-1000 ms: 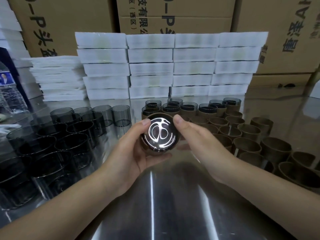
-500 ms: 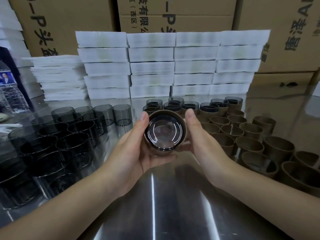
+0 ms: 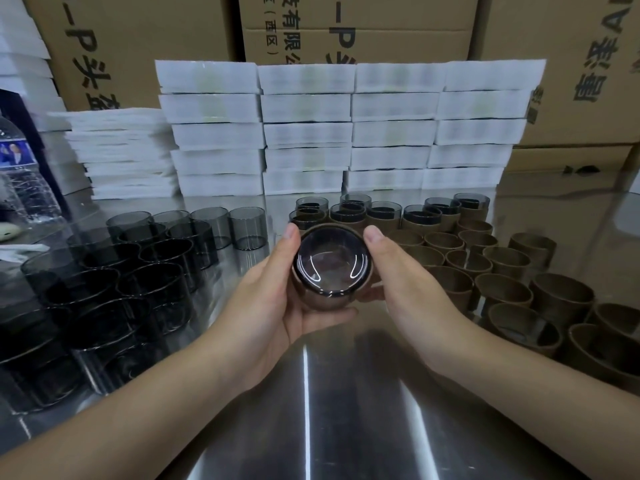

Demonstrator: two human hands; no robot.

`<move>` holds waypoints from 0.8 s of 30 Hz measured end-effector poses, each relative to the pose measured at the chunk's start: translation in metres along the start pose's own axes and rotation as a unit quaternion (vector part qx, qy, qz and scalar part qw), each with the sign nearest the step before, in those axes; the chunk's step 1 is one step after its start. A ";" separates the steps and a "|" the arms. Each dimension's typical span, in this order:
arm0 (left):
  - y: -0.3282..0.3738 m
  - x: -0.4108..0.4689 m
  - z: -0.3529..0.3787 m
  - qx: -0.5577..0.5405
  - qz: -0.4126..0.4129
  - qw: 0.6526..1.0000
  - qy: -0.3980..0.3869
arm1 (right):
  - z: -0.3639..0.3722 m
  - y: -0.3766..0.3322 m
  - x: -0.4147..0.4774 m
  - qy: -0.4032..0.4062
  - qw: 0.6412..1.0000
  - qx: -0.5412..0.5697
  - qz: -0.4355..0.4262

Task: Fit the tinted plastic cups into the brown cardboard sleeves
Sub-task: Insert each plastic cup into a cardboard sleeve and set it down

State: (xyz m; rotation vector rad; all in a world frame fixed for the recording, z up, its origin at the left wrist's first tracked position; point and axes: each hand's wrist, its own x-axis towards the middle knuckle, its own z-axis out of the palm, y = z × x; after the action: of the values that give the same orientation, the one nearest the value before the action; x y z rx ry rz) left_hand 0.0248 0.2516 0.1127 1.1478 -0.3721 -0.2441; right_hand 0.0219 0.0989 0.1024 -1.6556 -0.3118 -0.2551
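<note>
Above the middle of the steel table I hold a tinted plastic cup [image 3: 331, 263] sitting inside a brown cardboard sleeve [image 3: 320, 301], its mouth tilted toward me. My left hand [image 3: 277, 299] cups the sleeve from the left and underneath. From the right, my right hand [image 3: 405, 289] grips it, thumb tip at the rim. Several bare tinted cups [image 3: 152, 258] stand on the left. On the right lie several empty sleeves [image 3: 502, 289]. Behind them stands a row of sleeved cups [image 3: 384, 214].
Stacks of white foam trays [image 3: 349, 133] line the back of the table, with large cardboard cartons [image 3: 346, 26] behind them. A plastic water bottle [image 3: 20, 181] stands at the far left. The shiny table surface [image 3: 311, 410] stretches toward me between my forearms.
The sleeved cup has risen slightly and tilted so its open mouth faces me instead of its base. My thumbs have shifted up to the rim.
</note>
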 end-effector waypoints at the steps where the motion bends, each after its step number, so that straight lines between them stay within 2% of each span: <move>1: -0.001 0.000 0.000 0.001 0.000 1.000 0.000 | -0.001 0.001 0.000 -0.003 1.000 -0.002 -0.001; 16: -0.003 0.001 0.000 -0.006 -0.003 1.000 0.011 | 0.001 -0.003 0.002 -0.034 0.999 -0.032 -0.016; 24: -0.004 0.001 0.001 -0.001 0.003 1.000 0.026 | 0.002 -0.009 -0.001 -0.064 0.998 0.001 -0.013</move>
State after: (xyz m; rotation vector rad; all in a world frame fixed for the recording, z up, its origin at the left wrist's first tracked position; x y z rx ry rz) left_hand 0.0250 0.2491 0.1097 1.1478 -0.3304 -0.2088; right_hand 0.0175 0.1015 0.1104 -1.6693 -0.4299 -0.1679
